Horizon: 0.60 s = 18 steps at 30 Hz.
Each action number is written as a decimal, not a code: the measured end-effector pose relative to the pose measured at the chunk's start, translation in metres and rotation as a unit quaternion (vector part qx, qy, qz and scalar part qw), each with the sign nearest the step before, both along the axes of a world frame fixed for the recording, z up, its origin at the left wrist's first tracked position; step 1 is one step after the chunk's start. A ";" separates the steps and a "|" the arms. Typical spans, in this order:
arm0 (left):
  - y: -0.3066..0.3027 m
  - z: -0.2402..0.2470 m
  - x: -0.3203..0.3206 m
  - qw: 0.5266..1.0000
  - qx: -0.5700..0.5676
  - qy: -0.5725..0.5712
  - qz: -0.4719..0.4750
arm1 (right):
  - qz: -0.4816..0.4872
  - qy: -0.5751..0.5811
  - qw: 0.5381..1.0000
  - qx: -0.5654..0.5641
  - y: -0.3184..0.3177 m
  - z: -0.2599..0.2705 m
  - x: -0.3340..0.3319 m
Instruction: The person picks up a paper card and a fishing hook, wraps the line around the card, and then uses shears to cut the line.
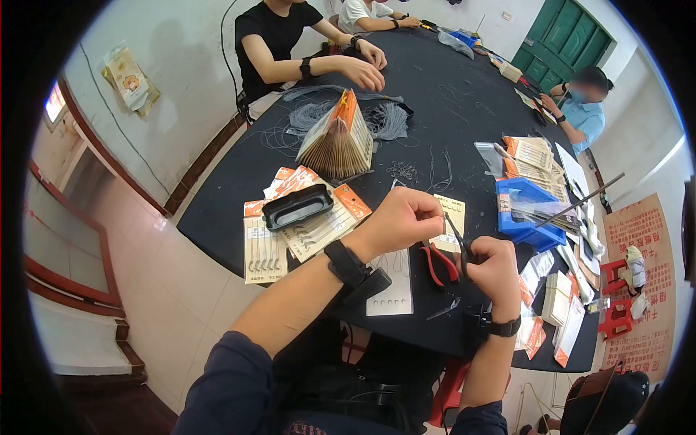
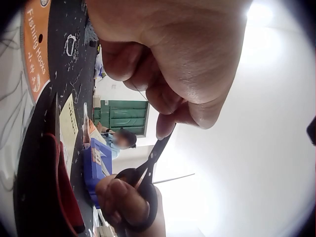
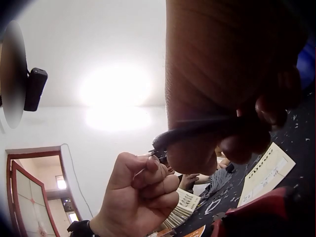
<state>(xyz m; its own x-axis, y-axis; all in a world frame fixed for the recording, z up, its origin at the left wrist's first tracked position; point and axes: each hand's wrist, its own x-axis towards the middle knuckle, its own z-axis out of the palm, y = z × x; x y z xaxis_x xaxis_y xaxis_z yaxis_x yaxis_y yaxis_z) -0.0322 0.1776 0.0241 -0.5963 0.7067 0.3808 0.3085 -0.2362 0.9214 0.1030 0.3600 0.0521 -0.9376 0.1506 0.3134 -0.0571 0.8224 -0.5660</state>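
Black scissors (image 2: 154,154) are in my right hand (image 1: 494,270), its fingers curled through the handles. Their blades point at the fingertips of my left hand (image 1: 407,217), which pinches something small with thumb and forefinger. A thin line (image 2: 138,91) runs by the curled left fingers in the left wrist view. The right wrist view has the scissor tips at the left hand's (image 3: 143,192) thumb; what lies between them is too small to tell. Below the hands are red-handled pliers (image 1: 441,264) and a clear-covered card (image 1: 391,290).
A black tray (image 1: 297,207) sits on fishing hook packets (image 1: 264,250) at the left. Behind stands a fanned stack of cards (image 1: 337,148) beside grey line bundles (image 1: 388,122). A blue bin (image 1: 525,225) with packets is at the right. Other people sit around the black table (image 1: 435,159).
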 end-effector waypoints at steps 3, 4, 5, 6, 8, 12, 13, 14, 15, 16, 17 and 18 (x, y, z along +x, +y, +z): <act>0.000 0.001 0.000 1.000 -0.004 -0.003 -0.001 | 0.002 -0.004 1.000 0.003 0.001 0.000 0.000; 0.000 0.000 0.000 1.000 -0.005 -0.004 0.000 | 0.002 -0.005 1.000 0.004 0.001 0.000 0.000; 0.000 -0.001 0.000 1.000 -0.005 -0.005 0.001 | 0.003 -0.006 1.000 0.005 0.001 0.000 0.000; 0.000 -0.001 0.000 1.000 -0.005 -0.004 0.001 | 0.003 -0.007 1.000 0.006 0.001 0.000 0.000; 0.000 -0.001 0.000 1.000 -0.005 -0.001 0.002 | 0.003 -0.005 1.000 -0.001 0.000 0.000 0.000; 0.000 0.001 0.001 1.000 -0.003 -0.002 0.002 | 0.000 -0.006 1.000 -0.003 -0.002 0.002 0.001; 0.000 0.001 0.001 1.000 -0.004 -0.002 0.002 | 0.000 -0.005 1.000 -0.001 -0.001 0.001 0.001; 0.000 0.001 0.000 1.000 -0.005 -0.003 0.001 | 0.001 -0.005 1.000 0.000 -0.001 0.000 0.000; 0.000 0.001 0.001 1.000 -0.006 -0.003 0.001 | 0.001 -0.004 1.000 0.001 0.000 0.000 0.000; 0.000 0.001 0.001 1.000 -0.006 -0.004 0.002 | 0.002 -0.004 1.000 0.000 0.000 0.000 0.000; 0.000 0.001 0.001 1.000 -0.007 -0.004 0.002 | 0.004 -0.005 1.000 -0.001 0.000 0.000 0.000; 0.000 0.000 0.000 1.000 -0.005 -0.004 0.002 | 0.005 -0.005 1.000 -0.002 0.000 0.000 0.000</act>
<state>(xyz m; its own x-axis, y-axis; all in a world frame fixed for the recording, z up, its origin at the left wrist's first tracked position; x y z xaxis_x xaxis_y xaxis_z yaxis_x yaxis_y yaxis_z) -0.0318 0.1779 0.0241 -0.6025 0.7082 0.3679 0.3015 -0.2249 0.9266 0.1034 0.3605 0.0517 -0.9421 0.1419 0.3039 -0.0601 0.8200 -0.5692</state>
